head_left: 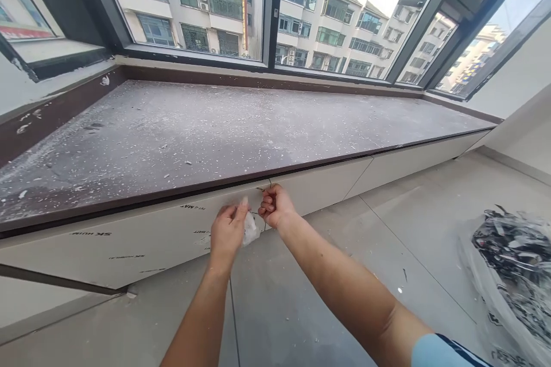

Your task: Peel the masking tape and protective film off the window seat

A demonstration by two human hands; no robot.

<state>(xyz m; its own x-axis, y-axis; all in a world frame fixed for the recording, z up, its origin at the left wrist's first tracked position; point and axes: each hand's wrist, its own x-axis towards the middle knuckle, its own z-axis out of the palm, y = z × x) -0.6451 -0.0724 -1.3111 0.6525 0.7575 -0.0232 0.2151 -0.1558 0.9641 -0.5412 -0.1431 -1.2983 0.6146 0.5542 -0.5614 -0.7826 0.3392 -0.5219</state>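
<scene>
Two hands at the panel face, left hand pinching crumpled clear film, right hand fisted.

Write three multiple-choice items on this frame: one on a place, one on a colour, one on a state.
1. Where is the plastic bag? A on the sill; B on the floor at right; C in a hand.
2. Colour of the window sill? A dark brown; B green; C yellow.
3. The left hand: A flat, holding nothing; B out of view; C pinching a film scrap.
Key: B, it lies on the floor; A, dark under white dust; C, fingers grip the scrap beside the right hand.
</scene>
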